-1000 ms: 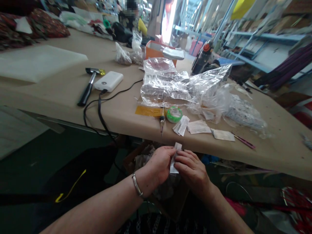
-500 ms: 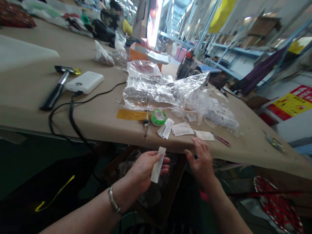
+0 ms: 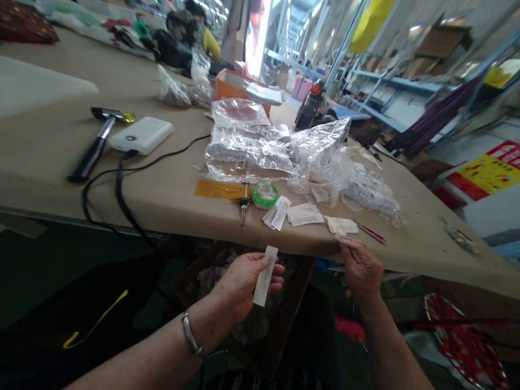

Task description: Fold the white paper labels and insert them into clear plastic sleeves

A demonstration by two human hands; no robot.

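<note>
My left hand (image 3: 244,281) is closed around a narrow white printed label (image 3: 265,277), thumb on top, in front of the table edge. At the edge, my right hand (image 3: 363,265) has its thumb and fingers pinched on a small whitish slip (image 3: 339,233), which overlaps a flat stack of labels (image 3: 344,225). Its print cannot be made out. Two more groups of white labels lie to the left, a fanned pile (image 3: 305,214) and a smaller pile (image 3: 278,213). Purple-handled tweezers (image 3: 371,233) rest just right of the stack.
A green tape roll (image 3: 265,195) and a soldering-iron-like tool (image 3: 244,208) lie near the edge. Behind are clear plastic bags (image 3: 252,151). A hammer (image 3: 95,146) and a white power bank (image 3: 142,136) with a black cable (image 3: 118,189) sit left. Beneath is an open box (image 3: 298,309).
My right hand has moved right and its spread fingers have closed into a pinch on the whitish slip by the stack. My left hand and its label stay nearly still.
</note>
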